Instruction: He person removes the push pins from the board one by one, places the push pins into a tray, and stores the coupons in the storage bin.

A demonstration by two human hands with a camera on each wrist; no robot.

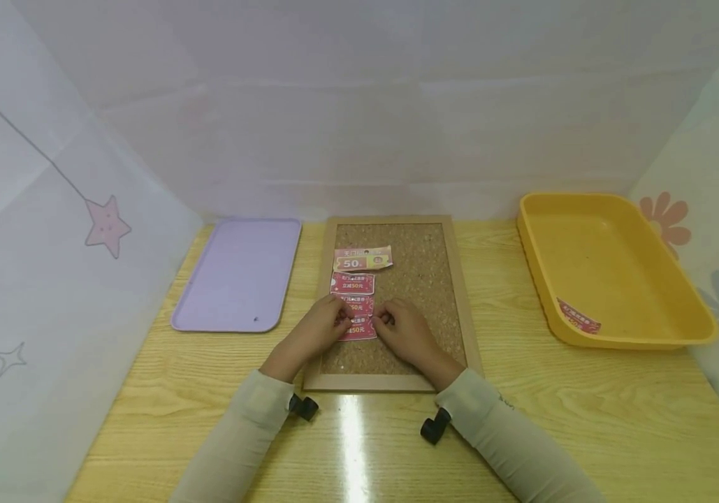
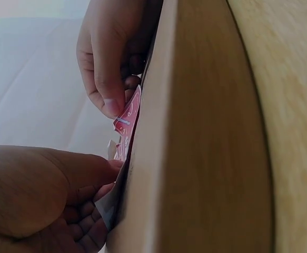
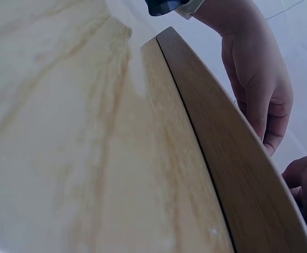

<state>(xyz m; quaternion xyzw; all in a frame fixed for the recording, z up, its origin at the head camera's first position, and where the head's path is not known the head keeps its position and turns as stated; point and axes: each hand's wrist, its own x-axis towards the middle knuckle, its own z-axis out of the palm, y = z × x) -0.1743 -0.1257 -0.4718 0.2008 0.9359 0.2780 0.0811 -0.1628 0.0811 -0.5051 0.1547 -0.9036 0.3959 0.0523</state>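
Note:
A framed cork board (image 1: 422,279) lies on the table with a column of pink coupons near its left side. My left hand (image 1: 321,325) pinches the left edge of the lowest coupon (image 1: 362,330); in the left wrist view its thumb lies over the paper. Opposite, my right hand (image 1: 406,332) has thumb and forefinger pinched at the same coupon's right edge. Just above lie a second coupon (image 1: 362,306), a third coupon (image 1: 351,283) and a larger pink-and-yellow coupon (image 1: 362,258). A small pale pin-like mark shows on the pink paper (image 2: 124,124).
A lilac tray (image 1: 240,272) lies left of the board. To the right stands a deep yellow tray (image 1: 604,265), with one pink coupon (image 1: 578,318) against its near wall. White cloth walls (image 1: 359,133) enclose the wooden table (image 1: 208,405).

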